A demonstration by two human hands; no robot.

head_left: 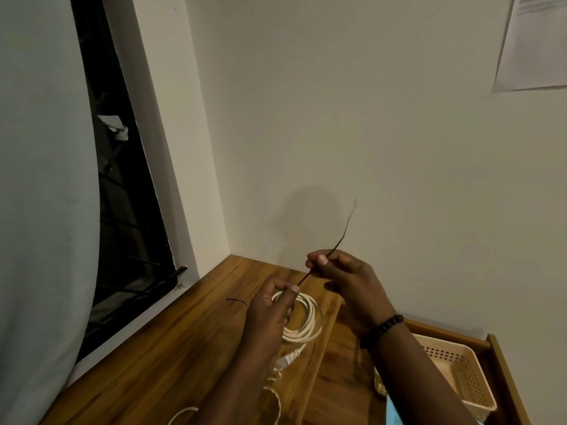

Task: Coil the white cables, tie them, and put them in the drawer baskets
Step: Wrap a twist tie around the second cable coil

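Observation:
A coiled white cable [310, 320] with a clear plug at its end is held above the wooden table [171, 357]. My left hand [270, 314] grips the coil and pinches the lower end of a thin dark tie [340, 237]. My right hand [340, 277] pinches the same tie higher up, its free end sticking up against the wall. A beige perforated basket [460, 372] sits in the open drawer [503, 375] at the lower right. More loose white cable [276, 397] trails across the table below my left arm.
A second dark tie [237, 300] lies on the table left of my hands. A dark window with bars [122, 210] and a pale curtain [40, 194] stand at the left. A sheet of paper [534, 41] hangs on the wall at the upper right.

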